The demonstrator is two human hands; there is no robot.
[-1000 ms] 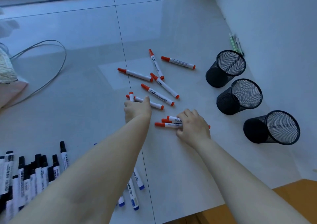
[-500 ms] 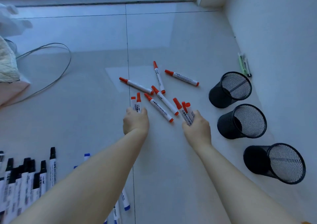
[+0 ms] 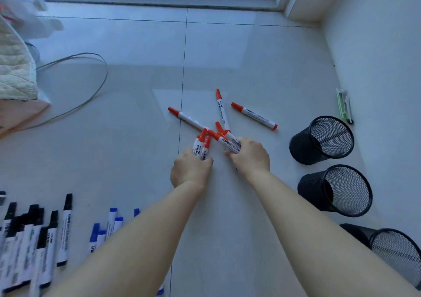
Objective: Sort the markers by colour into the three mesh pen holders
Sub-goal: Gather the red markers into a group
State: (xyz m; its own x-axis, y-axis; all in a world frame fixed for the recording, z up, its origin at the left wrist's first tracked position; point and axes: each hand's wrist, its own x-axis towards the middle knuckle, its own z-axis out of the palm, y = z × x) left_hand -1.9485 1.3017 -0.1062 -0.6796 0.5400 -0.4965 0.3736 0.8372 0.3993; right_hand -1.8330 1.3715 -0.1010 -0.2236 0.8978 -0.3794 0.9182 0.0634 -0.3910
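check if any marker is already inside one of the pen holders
No, all three pen holders show only bare mesh inside, while the red markers lie on the floor or in the hands.

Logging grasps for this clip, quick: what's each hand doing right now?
Left hand: grips a bunch of red-capped white whiteboard markers.
Right hand: grips another bundle of red-capped white markers.

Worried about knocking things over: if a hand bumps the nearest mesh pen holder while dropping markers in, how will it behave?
The nearest mesh pen holder looks empty and thin-walled, so probably light and easily shoved. It stands free on the smooth tiled floor, so it would likely slide, perhaps tip.
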